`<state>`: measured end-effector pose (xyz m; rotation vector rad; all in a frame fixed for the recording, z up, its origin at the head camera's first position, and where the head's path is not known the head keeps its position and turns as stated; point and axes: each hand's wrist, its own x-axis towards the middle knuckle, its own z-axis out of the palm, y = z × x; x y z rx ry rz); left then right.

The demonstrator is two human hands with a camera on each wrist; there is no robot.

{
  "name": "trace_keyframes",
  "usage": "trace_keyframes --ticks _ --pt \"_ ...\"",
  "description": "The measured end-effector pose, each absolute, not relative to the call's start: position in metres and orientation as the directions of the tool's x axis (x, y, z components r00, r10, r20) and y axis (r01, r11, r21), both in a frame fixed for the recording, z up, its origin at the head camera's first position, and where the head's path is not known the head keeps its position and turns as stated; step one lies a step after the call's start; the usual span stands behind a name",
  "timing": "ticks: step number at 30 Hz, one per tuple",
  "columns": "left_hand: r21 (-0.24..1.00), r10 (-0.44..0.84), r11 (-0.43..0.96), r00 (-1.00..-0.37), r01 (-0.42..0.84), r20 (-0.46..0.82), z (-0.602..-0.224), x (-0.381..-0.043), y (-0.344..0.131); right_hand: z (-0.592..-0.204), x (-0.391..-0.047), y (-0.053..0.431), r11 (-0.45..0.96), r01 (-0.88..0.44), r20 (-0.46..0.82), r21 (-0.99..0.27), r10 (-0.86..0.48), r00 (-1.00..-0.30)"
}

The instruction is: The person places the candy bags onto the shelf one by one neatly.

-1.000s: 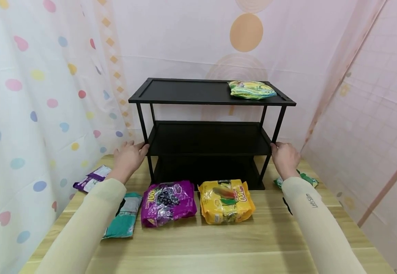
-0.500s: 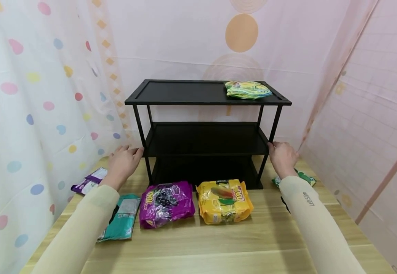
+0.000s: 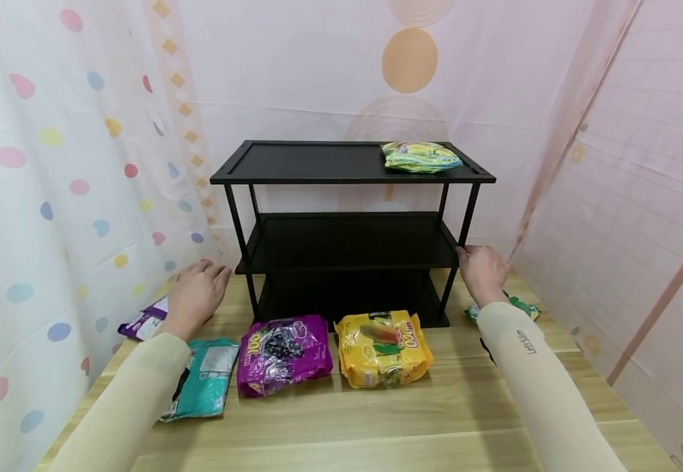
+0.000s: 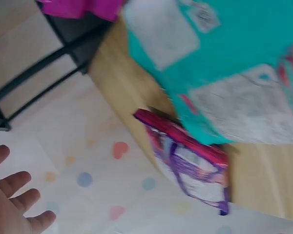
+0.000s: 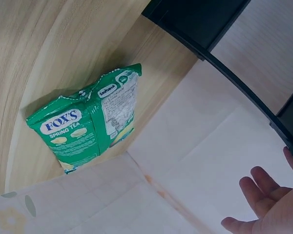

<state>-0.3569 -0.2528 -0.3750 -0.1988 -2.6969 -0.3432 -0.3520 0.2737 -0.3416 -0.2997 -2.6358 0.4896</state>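
Note:
A black three-tier shelf rack [image 3: 347, 242] stands on the table. My left hand [image 3: 196, 294] is off to its left, apart from the post, fingers loose and holding nothing; in the left wrist view the fingers are spread. At the right front post, my right hand [image 3: 484, 272] holds the rack by the middle tier, with other fingers [image 5: 263, 187] loosely extended in the right wrist view. A yellow-green candy bag [image 3: 421, 157] lies on the top tier, toward the right. In front of the rack sit a purple grape candy bag [image 3: 284, 354] and a yellow mango candy bag [image 3: 383, 349].
Left of the grape bag lies a teal bag [image 3: 206, 377], with a purple-and-white packet [image 3: 145, 320] behind it, partly covered by my left forearm. A green FOX'S Spring Tea bag [image 5: 90, 117] lies right of the rack. Patterned curtains [image 3: 294, 59] hang behind and at both sides.
My left hand has let go of the rack's left post and moved away to the left. My right hand stays at the right post. The view has shifted slightly.

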Motion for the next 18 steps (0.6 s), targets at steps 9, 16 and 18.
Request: trace_keyframes --ticks 9,16,18 --pt "0.205 0.051 0.971 -0.941 0.125 0.336 -0.401 -0.347 -0.302 -0.343 -0.354 0.27 0.91 0.126 0.389 -0.395 0.29 -0.874" --pt "0.202 -0.021 0.979 -0.979 0.021 0.204 -0.407 -0.34 -0.331 -0.343 -0.353 0.271 0.92 0.128 0.398 -0.371 0.282 -0.873" --pt "0.193 -0.026 0.981 -0.982 0.011 0.19 -0.41 -0.338 -0.338 -0.343 -0.353 0.272 0.921 0.129 0.4 -0.368 0.281 -0.872"
